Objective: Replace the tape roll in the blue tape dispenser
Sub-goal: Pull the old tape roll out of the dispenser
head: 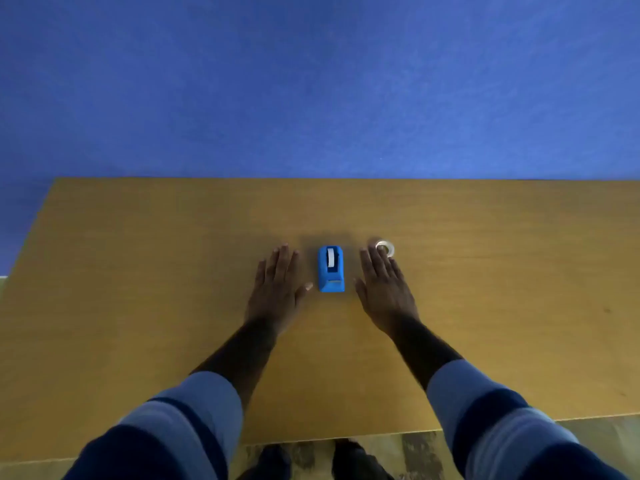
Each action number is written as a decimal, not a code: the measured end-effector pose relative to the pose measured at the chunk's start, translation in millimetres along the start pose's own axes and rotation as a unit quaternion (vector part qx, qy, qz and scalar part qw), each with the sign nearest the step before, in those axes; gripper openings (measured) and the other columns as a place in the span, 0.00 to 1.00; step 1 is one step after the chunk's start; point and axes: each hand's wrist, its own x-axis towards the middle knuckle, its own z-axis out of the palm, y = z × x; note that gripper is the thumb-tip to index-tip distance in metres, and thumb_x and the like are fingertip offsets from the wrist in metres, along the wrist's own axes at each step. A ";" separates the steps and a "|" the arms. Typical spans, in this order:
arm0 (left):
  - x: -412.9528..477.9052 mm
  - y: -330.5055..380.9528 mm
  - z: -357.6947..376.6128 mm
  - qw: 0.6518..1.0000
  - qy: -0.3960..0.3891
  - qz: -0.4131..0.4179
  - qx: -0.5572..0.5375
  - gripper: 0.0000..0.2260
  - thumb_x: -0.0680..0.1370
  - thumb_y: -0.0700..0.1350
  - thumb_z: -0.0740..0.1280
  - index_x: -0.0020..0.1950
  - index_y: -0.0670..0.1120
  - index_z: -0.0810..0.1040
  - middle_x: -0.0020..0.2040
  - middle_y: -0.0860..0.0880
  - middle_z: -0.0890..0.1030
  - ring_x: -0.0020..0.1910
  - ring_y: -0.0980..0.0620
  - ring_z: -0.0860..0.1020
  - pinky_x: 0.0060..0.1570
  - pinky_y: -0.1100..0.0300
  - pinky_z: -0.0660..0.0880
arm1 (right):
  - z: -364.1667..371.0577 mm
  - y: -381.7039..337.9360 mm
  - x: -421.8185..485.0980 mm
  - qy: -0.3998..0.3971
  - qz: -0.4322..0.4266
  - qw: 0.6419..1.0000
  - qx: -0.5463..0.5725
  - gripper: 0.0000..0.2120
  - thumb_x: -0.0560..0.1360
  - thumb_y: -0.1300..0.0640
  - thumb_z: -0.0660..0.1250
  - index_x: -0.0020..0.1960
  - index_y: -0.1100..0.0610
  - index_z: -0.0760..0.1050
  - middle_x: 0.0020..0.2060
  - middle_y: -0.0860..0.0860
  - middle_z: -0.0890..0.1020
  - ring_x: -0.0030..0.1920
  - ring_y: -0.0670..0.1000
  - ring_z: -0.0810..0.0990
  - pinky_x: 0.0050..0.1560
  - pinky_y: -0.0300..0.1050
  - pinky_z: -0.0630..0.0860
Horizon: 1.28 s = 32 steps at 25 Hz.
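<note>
**Starting position: hazards before the roll change**

The blue tape dispenser (pixel 331 269) stands upright on the wooden table (pixel 138 271), between the two hands and touching neither. A roll (pixel 331 257) is seated in it, visible as a white strip at the top. A spare tape roll (pixel 385 248) lies flat on the table just beyond the right fingertips; whether they touch it cannot be told. The left hand (pixel 277 289) and right hand (pixel 384 289) rest palm-down, fingers extended. Each grip is spread flat and holds nothing.

Judged from this layout, no step of the replacement has begun. Anticipated faults:

- **Dispenser shift.** The body appears small and light. Pulling the seated roll upward with one hand may lift or tip the whole unit. Steady the base with the other hand.
- **Cutter contact.** The cutting edge probably sits at the near, lower end; its exact form is too blurred to tell. Fingers closing around that end risk a scrape.
- **Spare roll displaced.** A forward sweep of the right hand could push the spare away or set it rolling.
- **Tape adhesion.** A loose tape end may stick to skin or to the table during removal.
</note>
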 end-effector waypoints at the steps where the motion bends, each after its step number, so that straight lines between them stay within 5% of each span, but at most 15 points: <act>1: 0.1 -0.6 4.0 1.000 -0.012 -0.005 0.004 0.33 0.83 0.61 0.47 0.84 0.44 0.49 0.85 0.42 0.48 0.84 0.42 0.48 0.81 0.45 0.45 | 4.2 -0.7 -0.9 -0.007 -0.005 1.000 -0.010 0.30 0.84 0.47 0.54 0.81 0.57 0.52 0.81 0.57 0.57 0.81 0.56 0.54 0.77 0.50 0.48; 7: -2.5 2.0 14.3 0.999 -0.028 -0.019 -0.020 0.31 0.86 0.57 0.53 0.84 0.44 0.51 0.85 0.42 0.48 0.84 0.42 0.45 0.81 0.43 0.45 | 14.1 9.9 -0.3 -0.049 -0.060 0.997 0.002 0.21 0.81 0.56 0.60 0.74 0.57 0.70 0.78 0.59 0.66 0.79 0.59 0.62 0.79 0.55 0.58; 12: 11.6 9.0 -0.5 0.990 0.062 -0.023 -0.128 0.23 0.84 0.51 0.64 0.75 0.41 0.72 0.76 0.42 0.71 0.77 0.42 0.68 0.77 0.46 0.60 | -3.8 7.6 27.0 0.003 -0.012 0.982 0.189 0.17 0.79 0.60 0.62 0.67 0.55 0.75 0.64 0.54 0.80 0.59 0.56 0.81 0.55 0.52 0.80; 16: 27.2 12.4 -8.1 0.976 0.074 -0.025 -0.205 0.23 0.83 0.54 0.66 0.74 0.44 0.73 0.71 0.47 0.77 0.68 0.48 0.77 0.66 0.51 0.74 | -17.7 -4.5 53.1 -0.011 -0.034 0.954 0.299 0.17 0.78 0.56 0.68 0.66 0.50 0.76 0.60 0.49 0.82 0.50 0.50 0.84 0.49 0.49 0.82; 20: 35.4 18.4 -10.5 0.973 0.075 -0.006 -0.221 0.19 0.83 0.51 0.66 0.73 0.47 0.75 0.69 0.50 0.79 0.65 0.50 0.79 0.62 0.53 0.76 | -18.4 -6.1 56.8 -0.024 -0.084 0.960 0.266 0.16 0.74 0.57 0.74 0.61 0.52 0.78 0.59 0.49 0.80 0.52 0.48 0.82 0.48 0.50 0.83; 32: 39.7 24.1 -4.6 0.964 0.058 0.015 -0.258 0.23 0.80 0.51 0.70 0.74 0.52 0.72 0.68 0.53 0.78 0.61 0.56 0.79 0.59 0.55 0.78 | -19.3 -10.0 65.9 -0.030 -0.099 0.971 0.215 0.20 0.75 0.67 0.63 0.65 0.56 0.78 0.61 0.53 0.78 0.58 0.53 0.79 0.51 0.48 0.79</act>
